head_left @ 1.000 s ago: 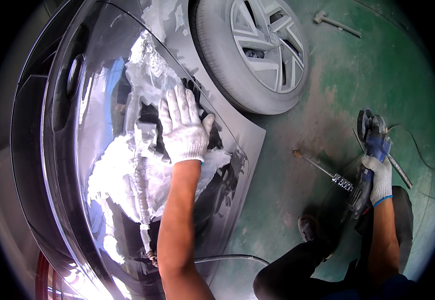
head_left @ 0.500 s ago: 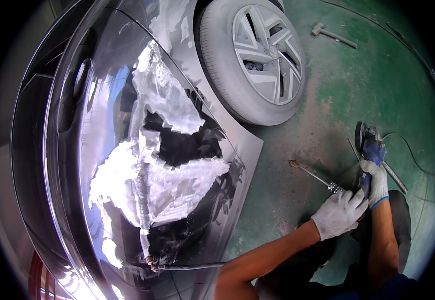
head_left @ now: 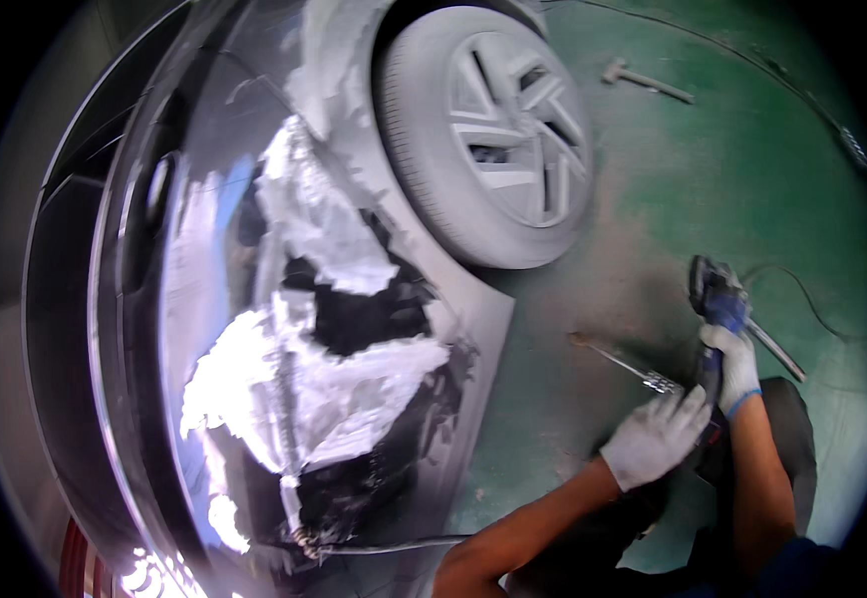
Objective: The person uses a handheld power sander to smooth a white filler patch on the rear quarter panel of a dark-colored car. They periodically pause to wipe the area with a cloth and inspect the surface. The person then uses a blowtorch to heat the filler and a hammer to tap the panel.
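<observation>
My right hand (head_left: 735, 364), in a white knit glove with a blue cuff, is wrapped round the body of a blue and black angle grinder (head_left: 721, 302). The grinder's dark round head points away from me, and its disc faces left. My left hand (head_left: 657, 439), gloved in white too, is closed against the rear part of the grinder, with its fingertips partly hidden there. Just beyond the left hand a thin metal rod tool (head_left: 621, 365) with a brownish tip and a shiny perforated end lies on the green floor (head_left: 752, 199).
At left stands a dark car panel (head_left: 364, 319) with bare, sanded patches. A hose (head_left: 394, 545) hangs across its lower part. The dusty wheel (head_left: 513, 140) is beyond. A hammer (head_left: 648, 82), a metal bar (head_left: 780, 354) and a cable (head_left: 802, 289) are on the floor.
My view has shifted slightly, so the car, hammer and tools all sit a little differently, with some blur. Both hands stay on the angle grinder.
</observation>
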The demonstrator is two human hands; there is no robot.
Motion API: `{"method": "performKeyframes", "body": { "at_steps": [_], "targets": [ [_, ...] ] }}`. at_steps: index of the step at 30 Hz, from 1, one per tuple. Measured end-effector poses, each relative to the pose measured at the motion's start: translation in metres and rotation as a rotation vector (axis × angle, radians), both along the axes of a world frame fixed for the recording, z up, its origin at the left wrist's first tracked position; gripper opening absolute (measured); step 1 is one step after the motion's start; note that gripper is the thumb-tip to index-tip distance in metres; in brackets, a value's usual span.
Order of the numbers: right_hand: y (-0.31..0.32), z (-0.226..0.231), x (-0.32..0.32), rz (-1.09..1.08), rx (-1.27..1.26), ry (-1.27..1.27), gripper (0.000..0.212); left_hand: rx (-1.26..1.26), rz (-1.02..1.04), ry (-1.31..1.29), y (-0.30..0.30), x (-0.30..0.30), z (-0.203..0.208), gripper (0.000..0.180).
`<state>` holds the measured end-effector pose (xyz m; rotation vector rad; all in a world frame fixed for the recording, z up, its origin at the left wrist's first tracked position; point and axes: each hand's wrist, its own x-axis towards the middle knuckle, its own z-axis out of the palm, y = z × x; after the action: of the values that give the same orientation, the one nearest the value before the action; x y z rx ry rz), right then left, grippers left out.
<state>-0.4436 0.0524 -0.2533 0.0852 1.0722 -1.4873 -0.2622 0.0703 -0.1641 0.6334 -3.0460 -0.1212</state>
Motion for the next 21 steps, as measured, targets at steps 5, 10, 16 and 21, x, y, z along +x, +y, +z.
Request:
{"method": "performKeyframes", "body": {
  "at_steps": [5,10,16,21],
  "targets": [
    [-0.051,-0.008,-0.047,0.194,-0.043,0.392,0.036,0.232,0.250,-0.156,-0.011,0.029,0.015,0.058],
    [-0.126,-0.018,-0.203,0.535,0.103,1.439,0.055,0.249,0.617,0.092,0.016,0.083,-0.004,0.051],
    [-0.132,-0.055,-0.273,0.830,0.478,1.703,0.051,0.615,1.088,0.084,0.118,0.163,-0.076,0.051],
    [-0.109,-0.115,-0.284,0.663,0.551,1.617,0.060,0.769,1.270,0.003,0.159,0.175,-0.085,0.052]
  ]
}}
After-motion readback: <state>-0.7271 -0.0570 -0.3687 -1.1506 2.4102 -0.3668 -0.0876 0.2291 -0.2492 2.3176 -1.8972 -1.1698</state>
